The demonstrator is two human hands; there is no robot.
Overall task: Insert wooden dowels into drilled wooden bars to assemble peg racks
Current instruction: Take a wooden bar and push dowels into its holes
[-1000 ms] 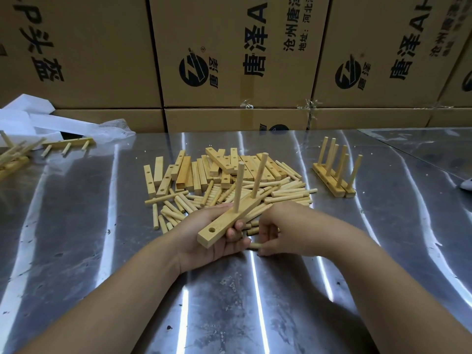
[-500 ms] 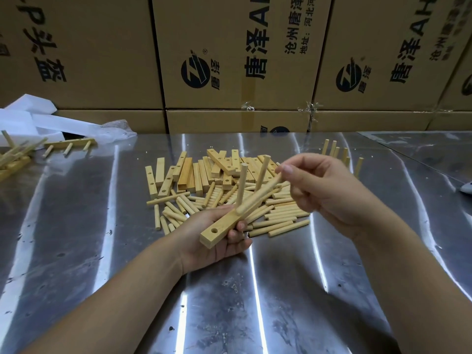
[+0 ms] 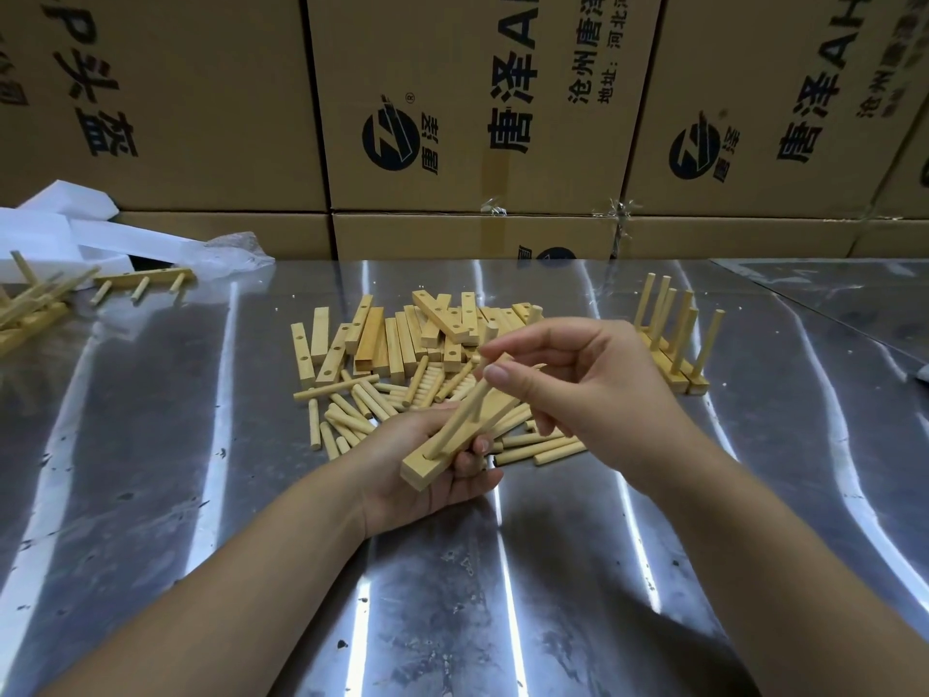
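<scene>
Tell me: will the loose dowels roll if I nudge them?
Probably yes: the dowels are round and lie on a smooth metal table, so free ones may roll. Those lying against the square bars would likely stay. They look stiff and light, being thin solid wood.

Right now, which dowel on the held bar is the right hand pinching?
The dowel at the bar's near end, slanted; the other two stand farther along.
</scene>
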